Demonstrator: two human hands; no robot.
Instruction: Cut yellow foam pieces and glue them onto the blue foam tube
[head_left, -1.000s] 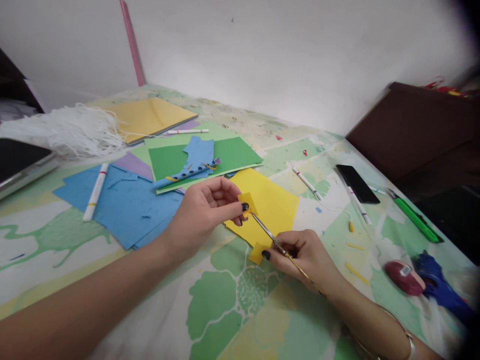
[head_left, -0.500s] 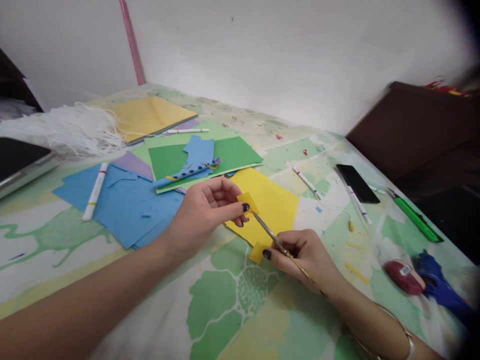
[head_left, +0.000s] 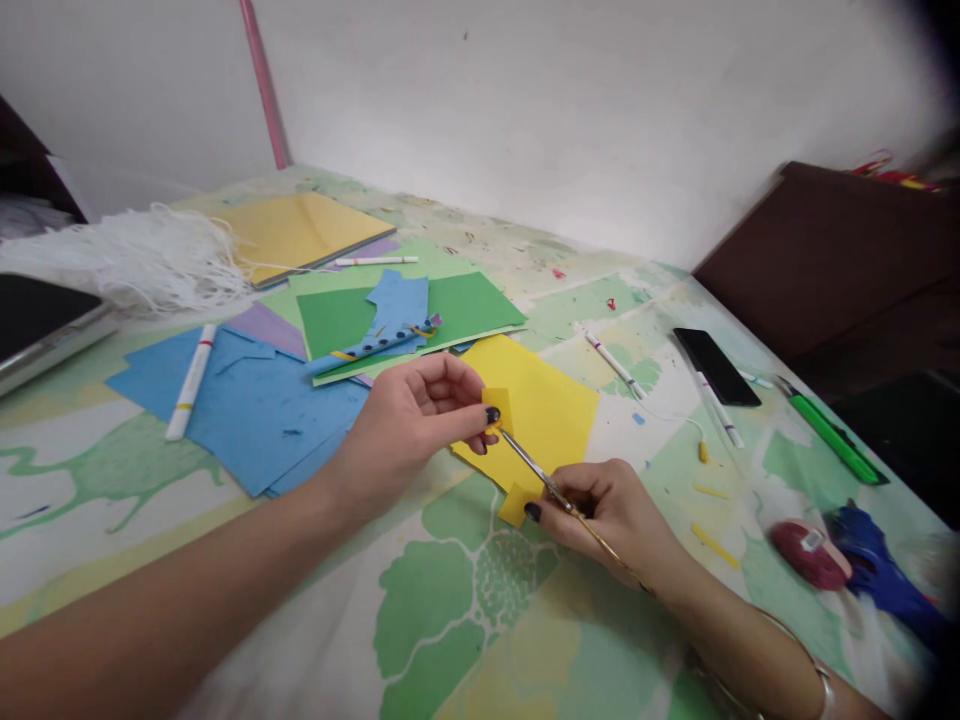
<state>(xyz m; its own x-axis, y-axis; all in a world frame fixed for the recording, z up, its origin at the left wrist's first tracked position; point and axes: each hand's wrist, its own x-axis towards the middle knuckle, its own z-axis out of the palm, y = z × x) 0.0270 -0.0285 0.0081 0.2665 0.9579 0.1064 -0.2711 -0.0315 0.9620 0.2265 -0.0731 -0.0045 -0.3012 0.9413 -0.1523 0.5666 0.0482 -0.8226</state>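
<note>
While right grip [head_left: 619,515] clasps scissors [head_left: 553,488], yellow piece [head_left: 496,401] at their tips [head_left: 512,443], pinched in left grip [head_left: 412,405]

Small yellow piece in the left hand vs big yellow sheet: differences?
The yellow piece is much smaller than the yellow sheet. The yellow piece is pinched in the left hand; the yellow sheet lies on the table. Both are yellow.

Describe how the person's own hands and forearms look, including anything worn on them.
Both the left hand and the right hand are ungloved, with glossy black nail polish on the thumbnails. No sleeve shows on either forearm. A thin, rounded, shiny metal bangle circles the right forearm; none shows on the left.
</note>
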